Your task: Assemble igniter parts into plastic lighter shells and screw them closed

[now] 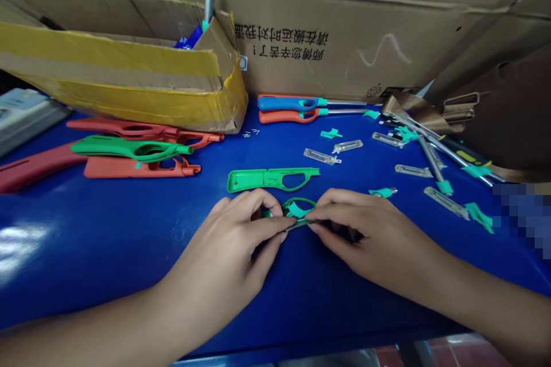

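My left hand (241,235) and my right hand (361,229) meet over the blue table (107,241), both pinched on a green lighter shell (297,209) with a teal trigger piece in it. The shell's body is mostly hidden under my fingers. Just beyond it lies a second green lighter shell half (271,179), open side up.
Red and green shell halves (138,152) lie at the left by a yellow-taped cardboard box (129,80). Two assembled lighters (297,110), blue and orange, rest at the back. Metal tubes and teal parts (430,166) are scattered at the right. Large cartons (365,34) wall off the back.
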Tool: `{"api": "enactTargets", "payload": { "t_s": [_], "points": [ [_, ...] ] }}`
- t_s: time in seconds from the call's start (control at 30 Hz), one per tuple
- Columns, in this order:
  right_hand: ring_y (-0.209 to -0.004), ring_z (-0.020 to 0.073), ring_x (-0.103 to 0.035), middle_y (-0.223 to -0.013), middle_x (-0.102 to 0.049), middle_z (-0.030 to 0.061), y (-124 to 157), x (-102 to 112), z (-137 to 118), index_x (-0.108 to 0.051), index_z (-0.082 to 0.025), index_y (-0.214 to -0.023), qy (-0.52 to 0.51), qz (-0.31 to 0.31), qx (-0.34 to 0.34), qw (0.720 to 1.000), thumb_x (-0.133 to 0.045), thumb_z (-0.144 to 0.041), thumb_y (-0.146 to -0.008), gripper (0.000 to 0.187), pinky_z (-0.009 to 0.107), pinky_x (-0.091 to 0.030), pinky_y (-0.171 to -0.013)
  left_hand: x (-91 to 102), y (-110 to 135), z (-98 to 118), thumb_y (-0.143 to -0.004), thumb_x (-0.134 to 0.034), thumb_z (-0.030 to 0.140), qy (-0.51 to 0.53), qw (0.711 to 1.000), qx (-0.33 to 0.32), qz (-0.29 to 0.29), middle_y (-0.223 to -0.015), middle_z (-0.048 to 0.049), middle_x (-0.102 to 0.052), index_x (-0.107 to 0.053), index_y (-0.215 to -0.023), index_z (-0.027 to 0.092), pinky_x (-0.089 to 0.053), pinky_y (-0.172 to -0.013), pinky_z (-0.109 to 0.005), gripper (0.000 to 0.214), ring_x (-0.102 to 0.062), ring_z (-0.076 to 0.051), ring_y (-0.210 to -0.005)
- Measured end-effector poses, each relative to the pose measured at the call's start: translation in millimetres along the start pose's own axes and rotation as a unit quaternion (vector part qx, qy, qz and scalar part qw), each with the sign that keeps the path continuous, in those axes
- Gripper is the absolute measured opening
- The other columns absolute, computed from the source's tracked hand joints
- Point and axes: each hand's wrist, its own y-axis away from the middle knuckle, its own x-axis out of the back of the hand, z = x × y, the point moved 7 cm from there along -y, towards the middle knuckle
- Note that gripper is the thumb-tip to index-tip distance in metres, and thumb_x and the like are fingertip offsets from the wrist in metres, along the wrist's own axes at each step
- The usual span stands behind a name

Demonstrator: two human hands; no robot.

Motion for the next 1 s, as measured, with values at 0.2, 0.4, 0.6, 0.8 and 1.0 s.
{"api": "enactTargets", "payload": {
  "t_s": [0.2,0.4,0.6,0.8,1.0],
  "points": [
    [-0.075,0.0112,-0.063,-0.092,-0.071,0.0004,-2.2,3.3,0.2,-0.074,-0.022,-0.093,-0.036,0.020,-0.012,0.999,-0.059,-0.015,-0.095,0.018,0.024,-0.045,-0.063,-1.1,4.6,0.3,-0.097,-0.058,0.018,0.040,0.999,0.026,-0.017,-0.109,-0.0018,-0.062,-0.069,-0.124,0.035,-0.053,-0.088,-0.037,0.034,-0.060,-0.020,-0.102],
    [-0.068,0.0109,-0.059,-0.086,-0.070,0.0005,-2.0,2.8,1.8,-0.073,-0.022,-0.087,-0.036,0.013,-0.041,0.998,-0.058,-0.015,-0.095,0.018,0.025,-0.042,-0.058,-0.6,7.0,3.8,-0.097,-0.058,0.020,0.044,0.998,0.027,-0.021,-0.111,-0.0022,-0.063,-0.067,-0.127,0.035,-0.055,-0.084,-0.035,0.035,-0.061,-0.020,-0.101],
    [-0.071,0.0120,-0.059,-0.088,-0.068,0.0011,-2.7,0.9,3.7,-0.071,-0.021,-0.089,-0.026,0.006,-0.043,0.999,-0.057,-0.017,-0.095,0.015,0.026,-0.043,-0.061,-4.5,5.2,1.8,-0.098,-0.056,0.018,0.058,0.997,0.023,-0.040,-0.108,-0.0029,-0.063,-0.069,-0.125,0.033,-0.055,-0.087,-0.035,0.034,-0.062,-0.019,-0.099],
    [-0.080,0.0130,-0.059,-0.100,-0.065,0.0017,-1.9,-2.6,0.4,-0.066,-0.021,-0.100,-0.006,0.000,-0.013,1.000,-0.057,-0.018,-0.095,0.010,0.026,-0.046,-0.067,-3.4,2.8,0.4,-0.100,-0.053,0.018,0.041,0.999,-0.006,-0.018,-0.106,-0.0026,-0.062,-0.071,-0.120,0.033,-0.055,-0.081,-0.031,0.031,-0.064,-0.016,-0.092],
    [-0.085,0.0152,-0.062,-0.106,-0.062,0.0016,-1.2,-9.3,-3.7,-0.062,-0.023,-0.108,0.092,-0.062,0.033,0.993,-0.051,-0.016,-0.098,0.016,0.028,-0.048,-0.071,0.2,3.2,1.7,-0.098,-0.054,0.018,-0.004,1.000,-0.019,0.000,-0.111,-0.0032,-0.062,-0.071,-0.120,0.033,-0.057,-0.082,-0.032,0.031,-0.066,-0.018,-0.094]
  ]
}}
